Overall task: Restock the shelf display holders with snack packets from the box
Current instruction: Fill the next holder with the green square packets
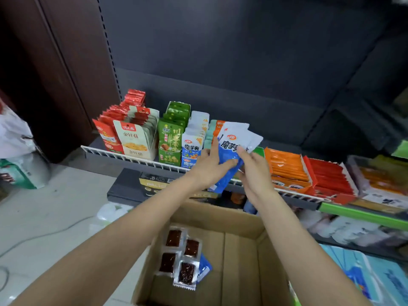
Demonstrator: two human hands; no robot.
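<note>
1. Presently the step in hand looks like squaring up a small fan of blue-and-white snack packets [231, 149], held up in front of the shelf, before they go into a display holder.

2. Left hand [209, 164]: its fingers are curled under the lower part of the fan and the thumb lies along the packets' left edge, so it grips them from the left and below.

3. Right hand [254, 171]: its fingertips [241, 154] pinch the packets' right side, narrowly closed on the foil (how many packets are in the fan I cannot tell).

4. Just left of the left thumb stands the matching blue-and-white holder [192, 149], already fairly full; a teal-and-orange row [215, 129] sits behind the fingers.

5. Next, by my judgement, the fan must be closed into a neat stack, turned upright with the print facing forward, and slid into the matching holder.

6. Below both wrists sits the cardboard box [242, 250], holding four dark clear-wrapped packets [180, 257] and one blue packet [205, 268], so restocking is not finished.
</note>
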